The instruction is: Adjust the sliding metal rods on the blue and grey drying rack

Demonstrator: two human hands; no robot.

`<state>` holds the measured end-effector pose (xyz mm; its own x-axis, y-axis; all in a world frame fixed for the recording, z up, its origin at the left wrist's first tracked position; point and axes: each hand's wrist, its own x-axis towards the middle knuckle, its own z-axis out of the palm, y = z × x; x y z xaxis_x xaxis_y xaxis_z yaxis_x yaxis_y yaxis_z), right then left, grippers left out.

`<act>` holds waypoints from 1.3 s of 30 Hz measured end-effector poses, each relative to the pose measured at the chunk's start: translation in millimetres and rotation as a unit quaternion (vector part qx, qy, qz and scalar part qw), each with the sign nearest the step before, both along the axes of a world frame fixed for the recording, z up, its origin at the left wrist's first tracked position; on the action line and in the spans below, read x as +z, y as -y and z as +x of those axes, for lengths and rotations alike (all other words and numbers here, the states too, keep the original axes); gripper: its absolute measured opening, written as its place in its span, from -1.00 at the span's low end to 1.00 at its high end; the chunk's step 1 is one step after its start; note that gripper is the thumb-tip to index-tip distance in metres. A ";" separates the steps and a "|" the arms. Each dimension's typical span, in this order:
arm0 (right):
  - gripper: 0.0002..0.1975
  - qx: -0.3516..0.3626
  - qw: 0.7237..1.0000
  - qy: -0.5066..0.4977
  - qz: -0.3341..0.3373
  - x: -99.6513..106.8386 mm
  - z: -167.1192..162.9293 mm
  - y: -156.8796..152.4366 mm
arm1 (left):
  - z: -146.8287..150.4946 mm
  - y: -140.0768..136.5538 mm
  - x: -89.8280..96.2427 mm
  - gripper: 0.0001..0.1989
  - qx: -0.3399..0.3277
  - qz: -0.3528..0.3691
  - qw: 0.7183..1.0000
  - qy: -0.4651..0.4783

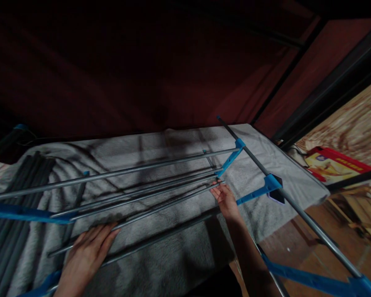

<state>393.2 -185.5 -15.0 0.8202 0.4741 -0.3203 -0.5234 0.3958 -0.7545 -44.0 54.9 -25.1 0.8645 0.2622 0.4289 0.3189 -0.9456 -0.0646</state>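
My left hand point(91, 249) is closed over the left part of a thin grey metal tube point(160, 208), whose free end sticks out beyond it. The fingers of my right hand point(226, 199) pinch that tube near its right end, beside a blue plastic bracket point(231, 159). Two thin parallel tubes point(160, 187) run just behind, between this bracket and another blue bracket point(24, 213) at the left. A longer tube point(136, 168) spans the frame farther back. The right bracket is fixed to a long grey pole point(256, 159), which carries a second blue bracket point(259, 192) nearer me.
Grey fabric point(179, 142) lies beneath the frame. Several dark tubes point(15, 185) are bundled at the left. A phone point(278, 196) lies under the right pole. Beyond the edge are a red and yellow box point(340, 165) and wooden slats point(361, 210). Dark red cloth point(142, 82) hangs behind.
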 end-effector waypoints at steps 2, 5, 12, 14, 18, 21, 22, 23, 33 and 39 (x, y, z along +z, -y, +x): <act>-0.74 0.003 1.000 0.007 0.008 0.7 -1.0 0.2 | 3.2 0.9 2.6 -0.56 -0.004 -0.004 1.000 0.010; -0.74 -0.009 1.000 0.007 0.005 0.7 -1.8 -0.8 | 7.0 3.3 6.4 -0.56 0.009 -0.016 1.000 0.017; -0.69 -0.044 0.999 -0.009 0.001 -1.9 0.7 -4.4 | 11.6 12.5 12.5 -0.59 0.116 -0.106 0.985 0.070; -0.69 -0.042 0.999 -0.010 0.003 -2.6 1.6 -4.3 | 12.0 15.0 15.0 -0.58 0.119 -0.095 0.986 0.072; -0.77 -0.035 0.999 -0.008 -0.004 -3.1 1.5 -1.6 | 13.4 20.0 20.3 -0.58 0.121 -0.077 0.988 0.054; -0.77 -0.016 1.000 -0.004 -0.003 -4.1 1.2 2.6 | 16.1 23.7 22.8 -0.60 0.130 -0.085 0.987 0.030; -0.77 -0.006 1.000 -0.003 -0.002 -4.9 1.7 4.0 | 17.5 24.9 23.4 -0.61 0.136 -0.091 0.986 0.024; -0.76 0.002 1.000 -0.002 -0.002 -6.2 2.7 5.3 | 19.3 26.2 24.1 -0.61 0.142 -0.101 0.985 0.017; -0.88 0.010 0.997 -0.004 -0.070 -32.3 29.6 15.8 | 49.7 39.5 41.6 -0.72 0.151 -0.156 0.976 0.009; -0.86 0.047 0.995 0.028 -0.081 -49.7 44.2 24.7 | 61.6 44.5 41.5 -0.72 0.127 -0.162 0.979 -0.007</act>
